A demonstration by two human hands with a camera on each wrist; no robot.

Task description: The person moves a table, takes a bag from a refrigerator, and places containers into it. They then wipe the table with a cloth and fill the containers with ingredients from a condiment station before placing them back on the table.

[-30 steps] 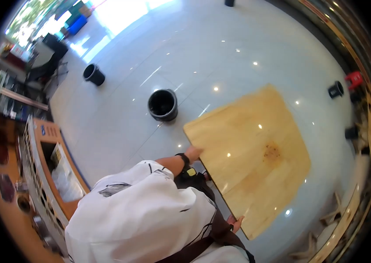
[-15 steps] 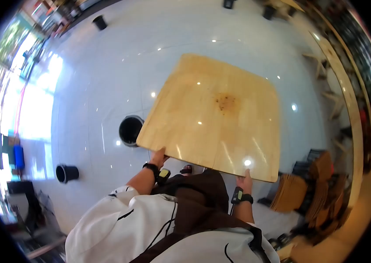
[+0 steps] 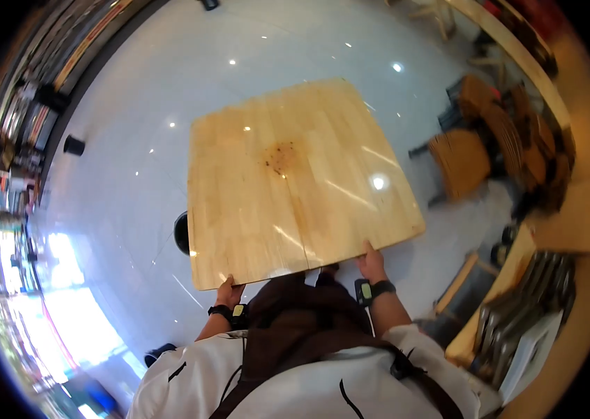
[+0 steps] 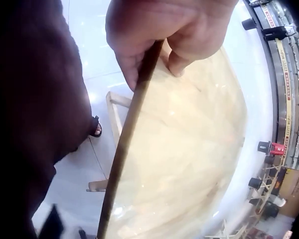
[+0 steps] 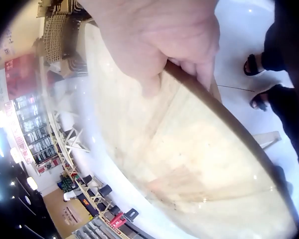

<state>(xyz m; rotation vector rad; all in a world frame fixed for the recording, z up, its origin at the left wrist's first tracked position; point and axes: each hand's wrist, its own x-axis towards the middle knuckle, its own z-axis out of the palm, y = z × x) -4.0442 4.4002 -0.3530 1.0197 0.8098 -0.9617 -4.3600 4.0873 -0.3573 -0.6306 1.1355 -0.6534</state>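
From afar I had the left hand point(image 3: 228, 288) and right hand point(image 3: 370, 264) clamped on the near edge of the wooden tabletop point(image 3: 302, 195), above the floor point(image 3: 127, 133), and judged it a positioning step, the next move needing steady hands and clearance from the black bin point(image 3: 182, 233)

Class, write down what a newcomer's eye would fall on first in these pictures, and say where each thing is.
First comes the pale wooden table, filling the middle of the head view, its near edge gripped by the left hand and right hand. Next is the dark-speckled brown stain on its top, then the black bin partly hidden at the table's left edge.
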